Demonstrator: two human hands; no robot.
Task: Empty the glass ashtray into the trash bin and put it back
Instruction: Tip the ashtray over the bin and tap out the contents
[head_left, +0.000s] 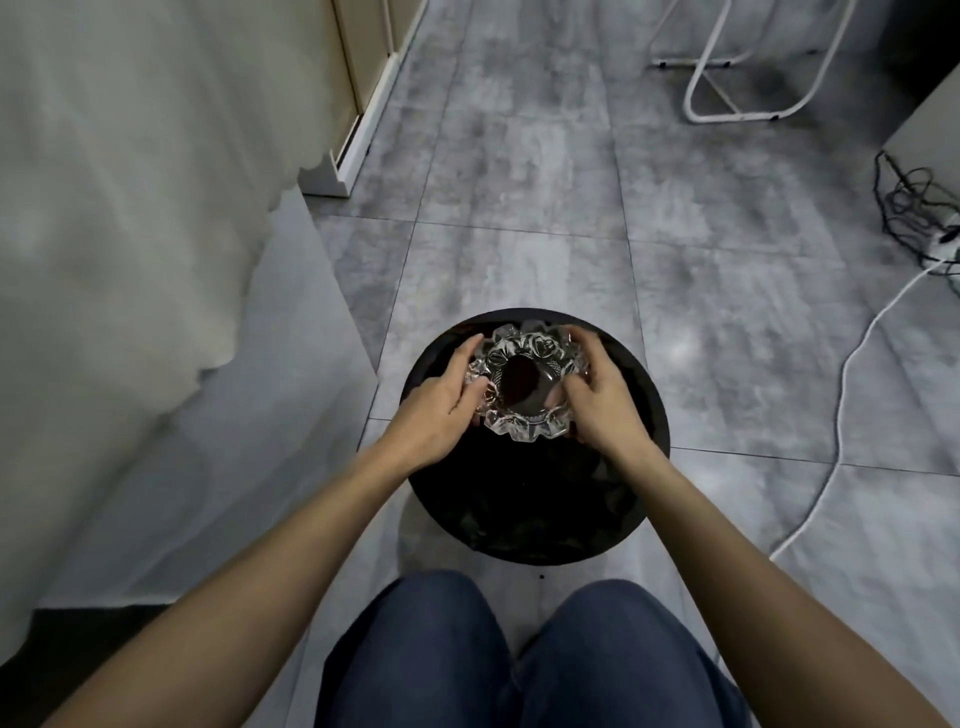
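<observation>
The cut-glass ashtray (524, 384) with a scalloped rim is held over the open mouth of a round black trash bin (639, 415) on the floor. My left hand (441, 405) grips its left side and my right hand (602, 400) grips its right side. The ashtray is tilted, so its round centre faces the camera with the dark bin showing through. I cannot tell whether anything is in it. The bin's inside is dark, lined with a black bag.
White cloth (119, 208) hangs at the left. A cream cabinet base (358, 114) stands behind it. A white metal frame (727, 98) stands at the back right. Tangled cables and a white cord (841, 374) lie on the grey tiles at the right. My knees (519, 654) are below.
</observation>
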